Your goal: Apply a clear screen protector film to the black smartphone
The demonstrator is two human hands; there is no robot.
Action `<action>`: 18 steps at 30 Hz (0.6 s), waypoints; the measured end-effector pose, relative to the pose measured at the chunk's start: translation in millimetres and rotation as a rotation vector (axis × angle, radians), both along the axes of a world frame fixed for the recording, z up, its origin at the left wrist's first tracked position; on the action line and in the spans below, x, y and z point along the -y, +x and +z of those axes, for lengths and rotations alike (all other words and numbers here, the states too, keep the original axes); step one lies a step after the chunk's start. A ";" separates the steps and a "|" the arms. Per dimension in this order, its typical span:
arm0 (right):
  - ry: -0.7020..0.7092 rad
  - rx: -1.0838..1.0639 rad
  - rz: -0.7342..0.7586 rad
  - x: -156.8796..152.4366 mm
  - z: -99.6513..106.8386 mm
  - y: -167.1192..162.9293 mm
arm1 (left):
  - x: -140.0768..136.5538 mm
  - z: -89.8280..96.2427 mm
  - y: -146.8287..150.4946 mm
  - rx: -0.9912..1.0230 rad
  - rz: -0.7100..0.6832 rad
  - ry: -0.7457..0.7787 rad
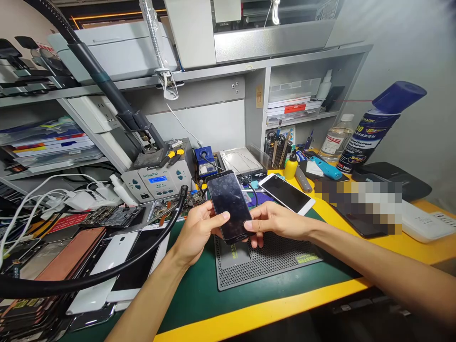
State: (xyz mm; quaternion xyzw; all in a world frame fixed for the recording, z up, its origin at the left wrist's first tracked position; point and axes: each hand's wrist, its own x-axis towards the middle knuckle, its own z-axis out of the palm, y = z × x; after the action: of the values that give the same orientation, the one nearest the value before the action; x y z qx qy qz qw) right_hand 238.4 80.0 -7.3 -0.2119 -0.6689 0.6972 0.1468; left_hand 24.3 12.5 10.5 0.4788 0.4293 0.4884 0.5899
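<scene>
A black smartphone (230, 204) is held up between both hands, its dark screen facing me and marked with smudges. My left hand (203, 228) grips the phone's left edge, thumb on the lower screen. On the lower right edge, my right hand (267, 222) is closed on the phone, with its thumb near the bottom of the screen. The fingers behind the phone are partly hidden. Below lies a grey perforated mat (263, 266). A white phone with a black screen (288, 192) rests just beyond my right hand.
On the left, several phones and phone parts (103, 266) lie stacked beneath a black hose (117, 273). A soldering station (160, 178) stands behind. At the right are a yellow bottle (290, 166), a clear bottle (337, 140), a tilted spray can (370, 133) and a white device (420, 221).
</scene>
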 end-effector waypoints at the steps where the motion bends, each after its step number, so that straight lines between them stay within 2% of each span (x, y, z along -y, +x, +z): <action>1: -0.004 0.009 0.025 -1.0 0.7 1.5 | 0.3 0.5 -0.7 -0.003 -0.008 -0.002; 5: -0.014 0.017 0.049 -2.9 0.8 4.3 | 0.7 0.4 -3.0 -0.021 -0.044 -0.012; 11: -0.027 -0.044 -0.087 -2.3 -0.8 0.7 | 1.0 -1.3 -3.0 -0.023 -0.074 -0.018; 18: -0.032 -0.062 -0.135 -4.7 1.0 0.3 | 1.7 -0.2 -4.2 -0.033 -0.121 -0.029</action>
State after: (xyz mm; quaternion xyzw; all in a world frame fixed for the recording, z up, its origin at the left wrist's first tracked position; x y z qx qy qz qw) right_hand 238.7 84.7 -6.3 -0.2372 -0.6371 0.7024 0.2110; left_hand 20.1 10.8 10.3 0.5031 0.4161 0.4377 0.6182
